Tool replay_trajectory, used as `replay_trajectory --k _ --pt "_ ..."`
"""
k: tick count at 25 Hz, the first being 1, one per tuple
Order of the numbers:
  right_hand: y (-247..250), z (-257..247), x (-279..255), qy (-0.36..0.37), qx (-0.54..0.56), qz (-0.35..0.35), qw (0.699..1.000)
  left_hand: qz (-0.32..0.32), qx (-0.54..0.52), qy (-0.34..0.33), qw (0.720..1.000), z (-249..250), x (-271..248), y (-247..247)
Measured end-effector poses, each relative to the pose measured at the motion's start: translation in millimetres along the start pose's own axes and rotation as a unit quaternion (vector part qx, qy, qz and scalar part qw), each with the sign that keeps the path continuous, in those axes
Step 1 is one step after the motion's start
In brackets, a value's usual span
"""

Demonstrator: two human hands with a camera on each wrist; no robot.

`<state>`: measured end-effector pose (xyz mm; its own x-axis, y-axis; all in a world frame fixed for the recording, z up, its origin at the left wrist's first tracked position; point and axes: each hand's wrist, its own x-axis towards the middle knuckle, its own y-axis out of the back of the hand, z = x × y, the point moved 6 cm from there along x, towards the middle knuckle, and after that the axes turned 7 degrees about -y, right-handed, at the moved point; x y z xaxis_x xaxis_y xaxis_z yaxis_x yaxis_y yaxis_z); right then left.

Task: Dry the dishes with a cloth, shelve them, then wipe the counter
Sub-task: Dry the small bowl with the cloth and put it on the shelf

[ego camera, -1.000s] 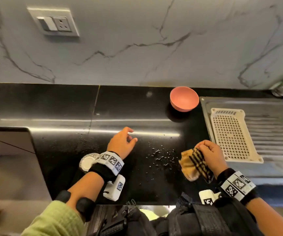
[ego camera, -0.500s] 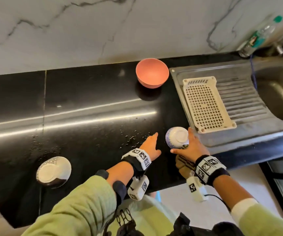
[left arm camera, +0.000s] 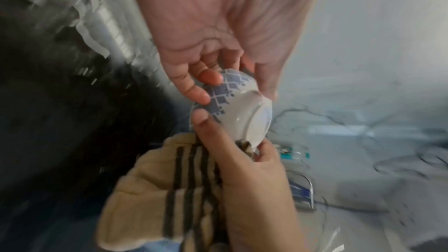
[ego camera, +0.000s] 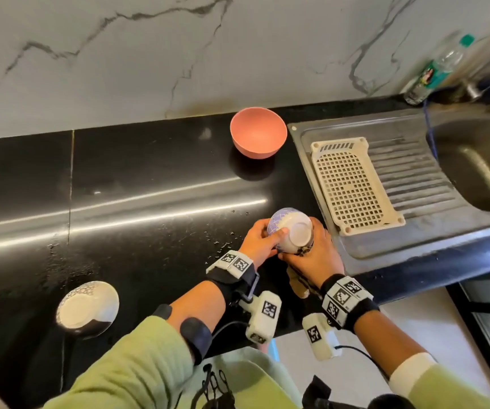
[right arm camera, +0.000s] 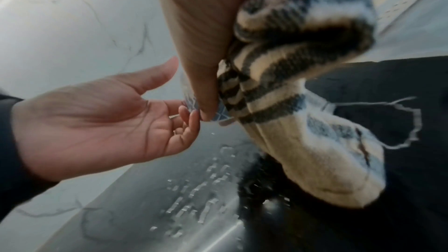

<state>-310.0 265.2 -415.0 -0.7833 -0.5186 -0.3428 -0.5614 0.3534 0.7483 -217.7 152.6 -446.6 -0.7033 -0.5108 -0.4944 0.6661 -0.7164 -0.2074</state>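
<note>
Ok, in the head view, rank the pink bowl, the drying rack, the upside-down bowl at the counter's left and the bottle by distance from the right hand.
1. Drying rack, just right of the right hand.
2. Pink bowl, behind by the wall.
3. Upside-down bowl, far left.
4. Bottle, far right corner.

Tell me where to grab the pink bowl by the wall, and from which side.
Take the pink bowl by its rim, from above. It stands upright and open on the black counter, the whole rim exposed. The side facing the person is probably easiest: the wall is close behind and the sink drainboard is close on the right.
</note>
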Motion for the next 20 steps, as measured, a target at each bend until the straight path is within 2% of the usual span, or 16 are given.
replay_trajectory --k 3,5,6,8,10,12,14,17,20 --pt "19 -52 -15 0.099 0.068 -0.034 0.992 -0.036 0.131 -0.113 0.984 49 -29 22" --pt "29 -73 -23 0.112 0.013 -0.083 0.99 -0.021 0.157 -0.155 0.975 79 -50 45" --pt "36 -79 -23 0.102 -0.012 -0.083 0.991 -0.003 0.126 -0.158 0.979 92 -59 60" --pt "58 -89 -22 0.089 0.029 -0.023 0.995 0.033 0.065 -0.158 0.985 112 -74 86" --pt "86 -113 -28 0.112 0.172 0.053 0.977 0.063 0.086 -0.194 0.975 134 -88 104" --pt "115 -155 -46 0.192 0.254 0.128 0.939 0.065 0.114 -0.234 0.963 155 -103 108" --pt "127 -203 -71 0.294 0.256 0.16 0.907 0.033 0.112 -0.283 0.952 178 -119 95" --pt "110 -250 -97 0.39 0.216 0.097 0.89 -0.029 0.107 -0.347 0.931 212 -140 72" --pt "101 -263 -107 0.427 0.197 0.029 0.882 -0.049 0.184 -0.411 0.892 237 -152 75"
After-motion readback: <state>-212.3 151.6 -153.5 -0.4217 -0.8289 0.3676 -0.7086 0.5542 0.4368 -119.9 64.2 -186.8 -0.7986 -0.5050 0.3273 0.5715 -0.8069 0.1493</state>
